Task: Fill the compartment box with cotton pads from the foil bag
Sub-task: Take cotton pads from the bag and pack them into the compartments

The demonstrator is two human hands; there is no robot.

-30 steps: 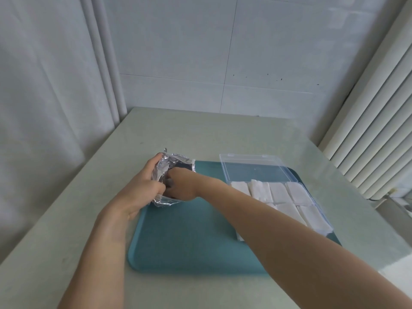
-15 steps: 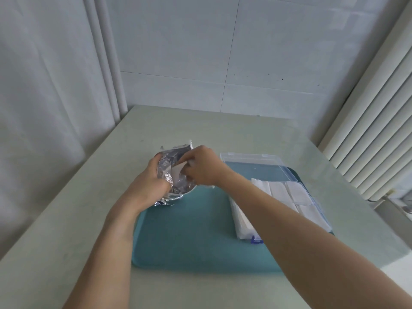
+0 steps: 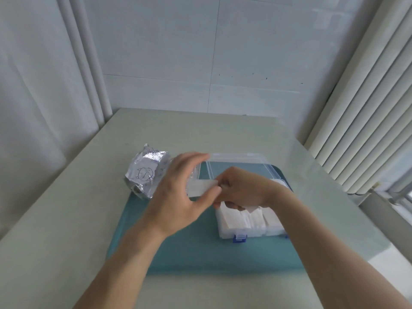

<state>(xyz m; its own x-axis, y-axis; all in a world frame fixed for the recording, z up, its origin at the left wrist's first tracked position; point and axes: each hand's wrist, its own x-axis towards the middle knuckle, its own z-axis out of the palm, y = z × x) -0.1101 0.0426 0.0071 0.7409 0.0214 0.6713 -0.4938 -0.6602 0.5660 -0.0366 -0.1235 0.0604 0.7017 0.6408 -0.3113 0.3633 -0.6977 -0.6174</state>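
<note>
Pinching a white cotton pad stack (image 3: 201,188) from either end, the left hand (image 3: 178,197) and right hand (image 3: 242,189) hold it above the clear plastic compartment box (image 3: 249,221), hiding its nearer compartments. The crumpled silver foil bag (image 3: 145,175) lies on the teal tray's (image 3: 178,253) far-left corner.

Both forearms bare from the frame edge down to the wrists, no sleeve showing anywhere. Left hand (image 3: 178,197) and right hand (image 3: 243,188) bare too: no gloves, rings, watch or wristbands visible. Fingernails short where they show; motion blur softens the fingertips, so finer detail can't be made out.
</note>
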